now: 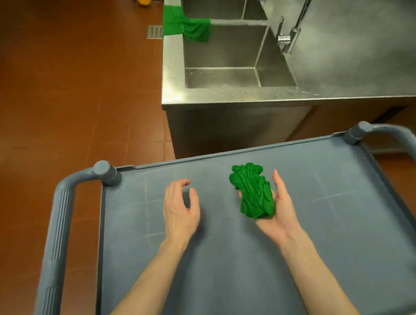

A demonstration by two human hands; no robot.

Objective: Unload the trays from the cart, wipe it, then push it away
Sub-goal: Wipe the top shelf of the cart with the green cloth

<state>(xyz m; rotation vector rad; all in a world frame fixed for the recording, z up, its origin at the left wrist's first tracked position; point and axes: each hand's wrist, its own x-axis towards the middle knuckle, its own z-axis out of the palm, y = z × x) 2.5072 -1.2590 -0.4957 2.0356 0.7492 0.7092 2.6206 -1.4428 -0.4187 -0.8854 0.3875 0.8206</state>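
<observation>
Standing over grey utility cart [233, 265], top shelf bare of trays; unloading judged complete, wiping step in hand. Cradling crumpled green cloth [253, 191] in right hand [278, 214], palm up, fingers loosely curved about it, just above shelf. Hovering left hand [181, 207] beside it, fingers slack and half curled, gripping nothing. Calling next for spreading cloth flat and pressing it onto shelf, sweeping corner to corner. Adjoining far side: stainless double sink [232, 58], second green cloth [186, 24] draped over its divider; sink unit blocking any forward push, so steering by side handle [58, 239] across red tiled floor [64, 93] judged necessary.
</observation>
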